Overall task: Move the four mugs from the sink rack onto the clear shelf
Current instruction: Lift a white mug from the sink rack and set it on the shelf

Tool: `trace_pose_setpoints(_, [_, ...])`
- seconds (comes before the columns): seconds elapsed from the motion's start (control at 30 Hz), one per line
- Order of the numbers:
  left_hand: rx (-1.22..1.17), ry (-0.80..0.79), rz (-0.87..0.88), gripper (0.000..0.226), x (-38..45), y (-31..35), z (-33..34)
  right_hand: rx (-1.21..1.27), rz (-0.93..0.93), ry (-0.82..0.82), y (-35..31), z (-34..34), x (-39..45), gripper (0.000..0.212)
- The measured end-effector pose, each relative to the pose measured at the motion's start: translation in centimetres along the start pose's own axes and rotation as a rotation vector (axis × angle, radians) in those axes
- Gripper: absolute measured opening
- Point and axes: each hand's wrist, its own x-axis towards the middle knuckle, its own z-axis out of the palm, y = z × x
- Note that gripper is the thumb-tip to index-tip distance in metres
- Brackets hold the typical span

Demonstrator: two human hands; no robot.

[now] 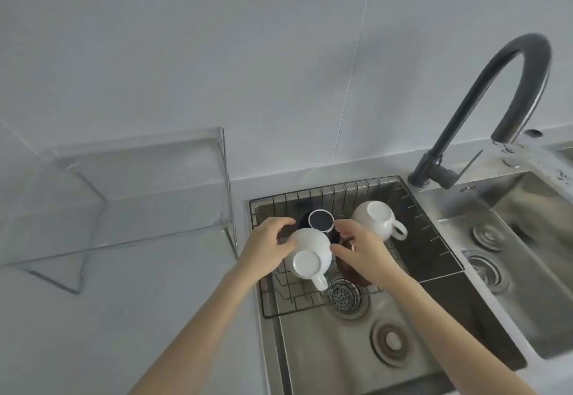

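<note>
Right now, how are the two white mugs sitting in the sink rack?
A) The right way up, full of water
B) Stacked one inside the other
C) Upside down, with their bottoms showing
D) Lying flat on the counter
C: the near white mug and the far white mug both show their flat round bases on top, handles out to the side, inside the wire rack.

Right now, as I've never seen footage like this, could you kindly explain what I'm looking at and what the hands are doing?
One picture, from a camera worn on a person's head, looking down at a kitchen sink. A wire rack in the sink carries upside-down mugs: a near white mug, a far white mug, a dark mug and a brown mug, mostly hidden. The left hand touches the near white mug; the right hand reaches beside it. The clear shelf stands left, a faucet right.
</note>
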Motion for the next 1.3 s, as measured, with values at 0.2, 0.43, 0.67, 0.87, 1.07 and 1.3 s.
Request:
trace_pose_setpoints(0.2, [0.119,-0.111,0.021,0.061,1.0,-2.9,2.0,0.022,0.091,-0.102,2.9,2.5,0.0,0.056])
trace_pose_setpoints(0.43, [0.275,-0.186,0.083,0.082,1.6,-4.8,4.1,-0.096,0.006,-0.146,4.4,4.8,1.4,0.076])
trace_pose_setpoints(0.67, [0.244,-0.164,0.098,0.093,1.6,-4.8,4.6,-0.189,-0.032,-0.069,4.5,5.7,1.9,0.074])
trace_pose_setpoints(0.87, [0.222,-0.145,0.115,0.094,1.6,-4.0,4.0,-0.15,-0.03,-0.054,4.0,4.7,1.9,0.075])
trace_pose_setpoints(1.07, [0.264,-0.063,0.129,0.097,1.6,0.4,0.4,-0.088,-0.098,0.023,0.3,0.1,2.1,0.08])
trace_pose_setpoints(1.3, [0.12,0.087,0.144,0.103,0.4,6.3,-10.3,-0.003,-0.311,0.021,-9.7,-6.5,3.6,0.079])
